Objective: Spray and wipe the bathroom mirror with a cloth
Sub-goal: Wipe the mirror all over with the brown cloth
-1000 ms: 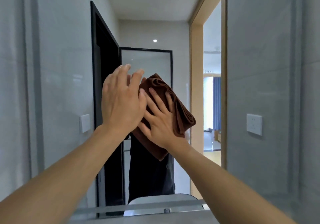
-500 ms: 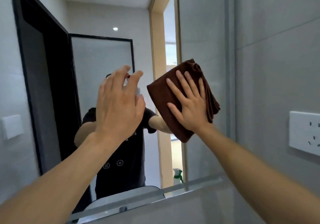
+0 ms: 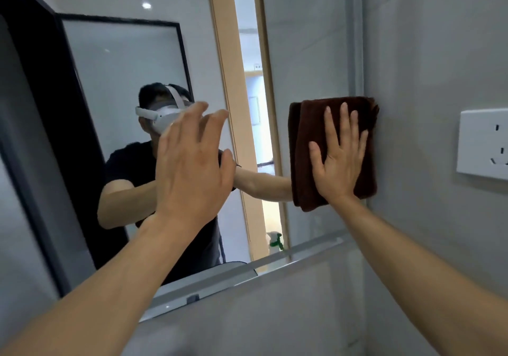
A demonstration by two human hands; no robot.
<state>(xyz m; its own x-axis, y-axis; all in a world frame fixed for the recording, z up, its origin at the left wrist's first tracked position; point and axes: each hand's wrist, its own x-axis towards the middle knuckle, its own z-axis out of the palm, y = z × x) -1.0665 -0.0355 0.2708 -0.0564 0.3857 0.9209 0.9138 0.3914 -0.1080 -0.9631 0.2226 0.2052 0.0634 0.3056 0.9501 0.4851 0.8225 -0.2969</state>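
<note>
Both hands up at the mirror [image 3: 308,53]. Your right hand [image 3: 339,160], fingers straight and spread, presses the folded brown cloth [image 3: 308,149] flat on the glass at the mirror's right edge. Left hand [image 3: 192,168] open, fingers relaxed, holding nothing, raised near glass; contact unclear. White wall socket [image 3: 483,144] right of cloth. Green spray bottle [image 3: 276,241] in reflection.

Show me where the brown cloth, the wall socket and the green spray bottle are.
brown cloth [image 3: 310,146]: head view, bare left part beside the fingers.
wall socket [image 3: 483,144]: head view, middle of the white plate.
green spray bottle [image 3: 275,241]: head view, its reflection in the mirror.
</note>
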